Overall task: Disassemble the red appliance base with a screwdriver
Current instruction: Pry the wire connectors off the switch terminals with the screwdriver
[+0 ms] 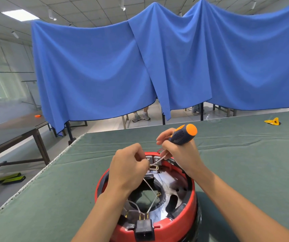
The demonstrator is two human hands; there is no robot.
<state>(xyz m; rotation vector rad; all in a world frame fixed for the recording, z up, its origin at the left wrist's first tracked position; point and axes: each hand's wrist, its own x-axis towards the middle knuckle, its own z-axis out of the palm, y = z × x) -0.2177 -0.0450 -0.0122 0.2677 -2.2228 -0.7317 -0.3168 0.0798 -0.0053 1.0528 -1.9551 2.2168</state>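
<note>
A green cloth-covered table carries the red appliance base, opened upward at its near edge with pale wires and a black plug socket showing inside. Over the base's far rim the left hand is pinched shut on a wire end by a brass terminal. Just beside it, the right hand is curled tight around a screwdriver, whose orange-capped handle sticks up while its fingertips also nip a wire.

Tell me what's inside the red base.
Inside the red base: a silvery metal plate with holes, thin pale wires and a black plug socket at the near rim. The left hand covers the far-left part.
</note>
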